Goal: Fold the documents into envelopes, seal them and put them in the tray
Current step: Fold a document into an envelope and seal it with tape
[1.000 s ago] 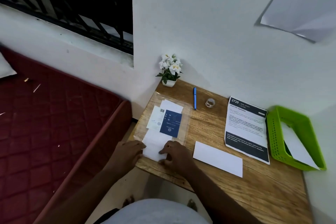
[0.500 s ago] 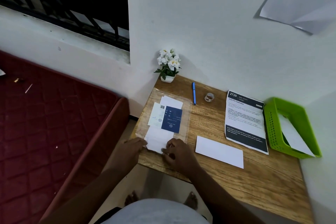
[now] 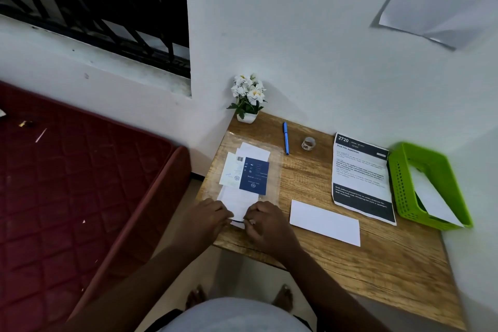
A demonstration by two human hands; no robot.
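A clear plastic sleeve lies at the left of the wooden desk with a dark blue booklet, pale cards and a white folded paper in it. My left hand and my right hand pinch the near edge of that white paper, fingertips almost touching. A white envelope lies flat to the right of my hands. A printed document with dark bands lies further right. The green tray at the right edge holds a white sheet.
A blue pen and a small tape roll lie near the wall. A white flower pot stands in the back left corner. A red mattress lies left of the desk. My bare feet show below the desk edge.
My two hands have drawn closer together on the white paper's near edge, and that edge has lifted slightly. The camera view has shifted a little.
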